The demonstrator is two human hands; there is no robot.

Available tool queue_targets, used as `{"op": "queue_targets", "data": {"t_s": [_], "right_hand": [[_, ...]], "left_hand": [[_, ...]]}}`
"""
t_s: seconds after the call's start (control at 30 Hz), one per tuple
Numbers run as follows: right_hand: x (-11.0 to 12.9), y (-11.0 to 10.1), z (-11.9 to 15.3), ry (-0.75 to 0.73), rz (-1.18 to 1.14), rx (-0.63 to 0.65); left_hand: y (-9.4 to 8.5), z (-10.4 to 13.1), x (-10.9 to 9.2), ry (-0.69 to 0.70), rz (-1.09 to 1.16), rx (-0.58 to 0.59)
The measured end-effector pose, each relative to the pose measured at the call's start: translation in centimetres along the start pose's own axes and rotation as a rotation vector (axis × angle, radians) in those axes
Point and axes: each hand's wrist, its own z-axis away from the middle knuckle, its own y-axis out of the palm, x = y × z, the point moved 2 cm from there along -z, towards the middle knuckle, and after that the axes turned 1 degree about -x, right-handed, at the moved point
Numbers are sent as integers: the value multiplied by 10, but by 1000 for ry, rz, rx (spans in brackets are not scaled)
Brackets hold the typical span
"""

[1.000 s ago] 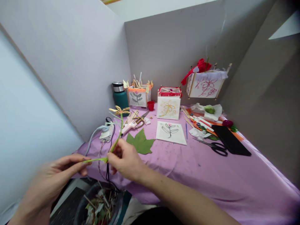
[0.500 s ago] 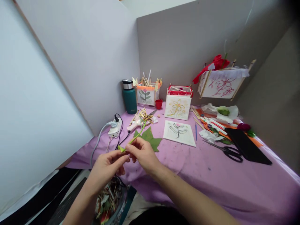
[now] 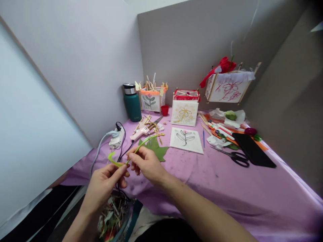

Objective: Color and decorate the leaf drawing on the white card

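My left hand (image 3: 104,179) pinches a yellow-green strip (image 3: 111,159), whose loose end curls up past the thumb; whether it is paper or tape I cannot tell. Between the fingertips of my right hand (image 3: 146,164) is a thin green stem (image 3: 145,141), slanting up and away to a brownish tip. Strip and stem meet at the fingertips, where the join is partly hidden. Behind the right hand a large green leaf (image 3: 160,151) lies flat on the purple cloth (image 3: 181,174). A pale pink glue gun (image 3: 140,133) lies beyond it.
A power strip (image 3: 117,138) with cables lies left, near a teal bottle (image 3: 132,107). A drawn panel (image 3: 186,140), black-handled scissors (image 3: 239,158) and a black phone-like slab (image 3: 253,150) lie to the right. A decorated box (image 3: 229,89) hangs above. A bin (image 3: 121,225) of scraps stands below.
My hands appear lower and further left as the view shifts. More of the yellow-green strip now sticks out beyond the left fingers, and the stem's far end has swung to the right.
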Motion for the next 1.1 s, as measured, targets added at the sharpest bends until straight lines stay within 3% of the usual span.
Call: {"op": "queue_targets", "data": {"t_s": [0.1,0.2,0.3,0.37,0.47,0.53,0.6,0.7,0.87,0.93,1.03,1.1], "right_hand": [[-1,0,-2,-94,234,-93],[1,4,-3,-254,510,-246],[3,7,-6,-265,586,-295],[3,6,-9,-216,510,-234],[1,4,-12,-91,261,1],[1,2,-12,-41,182,70],[2,0,-12,-90,246,-27],[6,2,-10,-236,433,-226],[6,8,-12,-258,521,-303],[4,7,-14,-200,439,-250],[0,4,-17,-96,248,-40],[-1,1,-17,-83,220,19]], "left_hand": [[-5,-1,4,43,-103,-16],[-7,-1,5,181,-303,-90],[-5,1,6,247,-405,-92],[-4,1,8,180,-348,-46],[-3,1,10,60,-135,86],[-3,1,10,27,-34,142],[-3,0,10,39,-53,121],[-3,-1,11,119,-219,-3],[-1,3,8,217,-354,-136],[0,4,7,160,-272,-99],[1,3,7,61,-57,-14],[1,2,8,33,-5,-3]]}}
